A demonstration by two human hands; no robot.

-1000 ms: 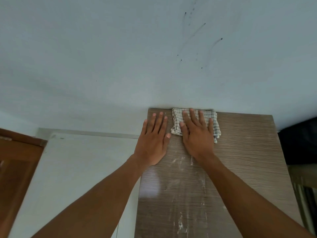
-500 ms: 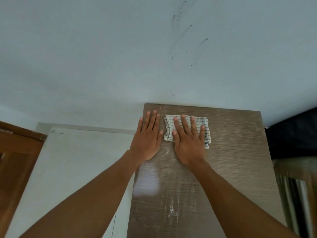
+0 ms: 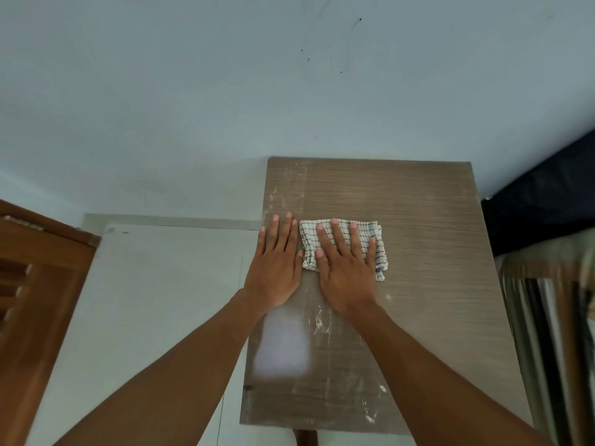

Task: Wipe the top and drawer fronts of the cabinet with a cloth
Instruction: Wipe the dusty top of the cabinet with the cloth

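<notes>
The cabinet top point(image 3: 428, 284) is a wood-grain brown board seen from above, streaked with pale dust along its left side and near edge. A folded white cloth with a dark check point(image 3: 375, 235) lies on its left half. My right hand point(image 3: 346, 268) presses flat on the cloth with fingers spread. My left hand point(image 3: 277, 265) rests flat on the bare top right beside it, at the left edge, holding nothing. The drawer fronts are out of sight below the top.
A pale blue wall point(image 3: 225, 91) with dark scuff marks stands behind the cabinet. White floor point(image 3: 154, 300) lies to the left, with a brown wooden door point(image 3: 35, 284) at the far left. Dark fabric point(image 3: 547, 201) and striped material point(image 3: 553, 349) sit to the right.
My right hand has drawn the cloth from the back edge of the top toward me, leaving a wiped band behind it. My left hand slid back alongside it.
</notes>
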